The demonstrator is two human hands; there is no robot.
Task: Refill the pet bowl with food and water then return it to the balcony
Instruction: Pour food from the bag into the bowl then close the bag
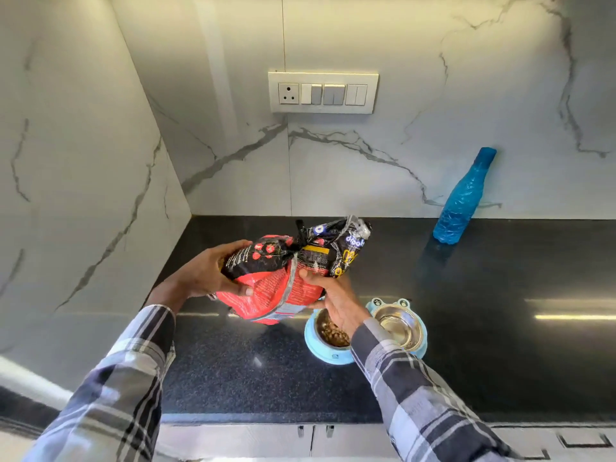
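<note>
both arms wear long plaid sleeves point(110, 388) in navy, grey and white, ending at bare hands point(206, 275).

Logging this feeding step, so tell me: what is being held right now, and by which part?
Both hands hold the pet food bag above the counter: the left hand grips its left end, and the right hand grips it from below near the middle.

Both hands, left point(206, 275) and right point(336, 301), hold the food bag point(286, 271) above the pet bowl point(336, 356).
</note>
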